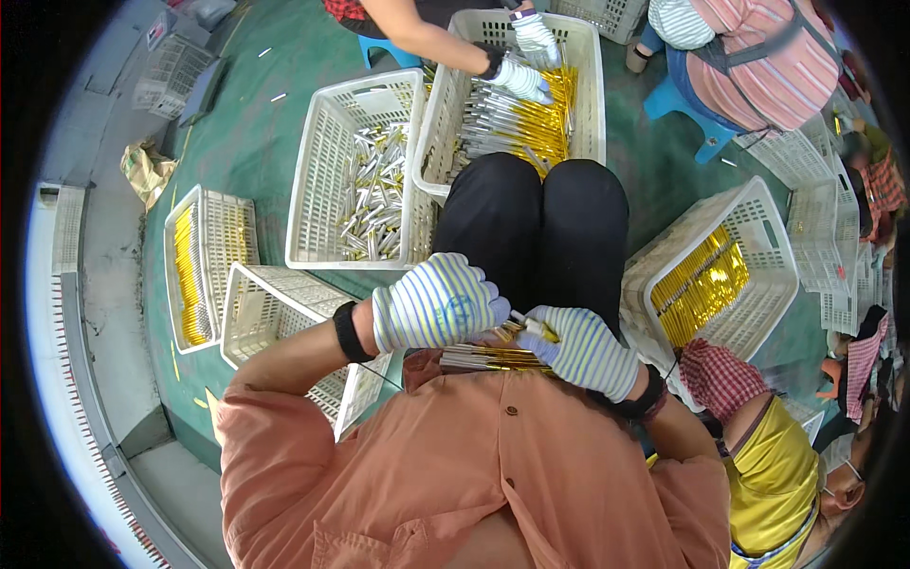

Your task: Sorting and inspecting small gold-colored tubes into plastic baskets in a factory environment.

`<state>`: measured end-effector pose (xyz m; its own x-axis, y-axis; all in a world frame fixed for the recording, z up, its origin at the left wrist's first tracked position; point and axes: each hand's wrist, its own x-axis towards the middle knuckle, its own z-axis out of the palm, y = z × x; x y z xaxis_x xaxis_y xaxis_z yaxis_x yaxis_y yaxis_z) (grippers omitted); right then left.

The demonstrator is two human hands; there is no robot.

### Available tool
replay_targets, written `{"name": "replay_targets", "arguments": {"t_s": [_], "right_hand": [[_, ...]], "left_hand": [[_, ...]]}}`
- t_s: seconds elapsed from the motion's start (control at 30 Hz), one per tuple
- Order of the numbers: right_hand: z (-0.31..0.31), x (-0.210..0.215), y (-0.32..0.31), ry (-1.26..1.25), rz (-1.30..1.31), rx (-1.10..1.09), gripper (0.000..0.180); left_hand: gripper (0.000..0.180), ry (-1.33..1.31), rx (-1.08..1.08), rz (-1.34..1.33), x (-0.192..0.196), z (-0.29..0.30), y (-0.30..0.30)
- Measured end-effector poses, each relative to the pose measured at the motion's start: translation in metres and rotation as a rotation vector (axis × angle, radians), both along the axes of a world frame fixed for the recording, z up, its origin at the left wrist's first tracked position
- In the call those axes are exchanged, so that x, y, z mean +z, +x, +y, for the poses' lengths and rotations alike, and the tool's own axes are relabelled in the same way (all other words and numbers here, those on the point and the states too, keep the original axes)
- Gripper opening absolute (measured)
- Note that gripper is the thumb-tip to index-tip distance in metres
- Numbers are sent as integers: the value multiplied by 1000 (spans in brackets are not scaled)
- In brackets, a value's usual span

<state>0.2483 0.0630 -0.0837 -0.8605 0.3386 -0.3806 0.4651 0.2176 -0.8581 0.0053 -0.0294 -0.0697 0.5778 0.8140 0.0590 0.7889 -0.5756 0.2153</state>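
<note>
Both my hands wear white gloves with blue and yellow-green stripes and meet above my lap. My right hand [588, 353] is closed, pinching a short silver-white tube with a yellowish end [538, 328]. My left hand [439, 303] is curled with its fingertips by the tube's other end; its grip is hidden behind the knuckles. Beneath the hands, several long slim silver-and-gold tubes [493, 358] lie across my lap. Ahead and to the left stands a white crate [296, 204] of loose short silver tubes [374, 194].
A larger white crate [595, 114] beyond my knees holds long silver-and-gold tubes, with a co-worker's gloved hands [523, 81] in it. Crates of gold tubes stand at the right [773, 251] and left [213, 204]. An emptier crate [275, 318] sits near my left arm. Another person sits on a blue stool [687, 109].
</note>
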Motion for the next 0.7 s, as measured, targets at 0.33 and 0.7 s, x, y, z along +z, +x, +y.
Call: {"name": "replay_targets", "arguments": {"t_s": [0.33, 0.7], "right_hand": [[18, 8, 34, 476, 351, 119, 27], [95, -16, 50, -251, 635, -913, 15]], "left_hand": [[30, -765, 323, -618, 71, -13, -61], [23, -403, 643, -527, -27, 18, -1]]}}
